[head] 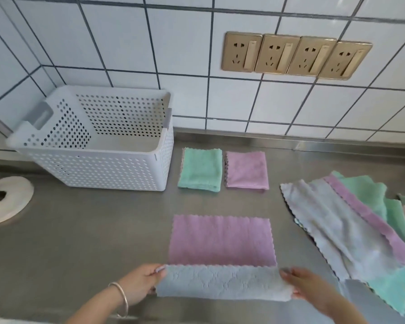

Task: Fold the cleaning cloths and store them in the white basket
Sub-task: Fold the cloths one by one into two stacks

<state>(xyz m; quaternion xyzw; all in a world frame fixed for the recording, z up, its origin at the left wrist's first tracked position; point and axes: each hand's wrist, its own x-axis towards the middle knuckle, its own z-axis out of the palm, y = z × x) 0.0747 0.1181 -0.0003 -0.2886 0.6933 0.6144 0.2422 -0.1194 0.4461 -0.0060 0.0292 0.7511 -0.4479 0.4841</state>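
A purple cleaning cloth [221,240] lies flat on the steel counter in front of me. Its near edge is lifted and turned over, showing the grey-blue underside. My left hand [139,282] pinches the near left corner and my right hand [313,288] pinches the near right corner. A folded green cloth [201,169] and a folded purple cloth [247,170] lie side by side behind it. The white perforated basket [98,164] stands at the back left with nothing visible inside. A pile of unfolded cloths [351,225], grey, purple and green, lies at the right.
A white roll of paper [6,198] sits at the far left on the steel counter [80,242]. A tiled wall with a row of gold sockets [295,54] rises behind. The counter's front edge runs just below my wrists.
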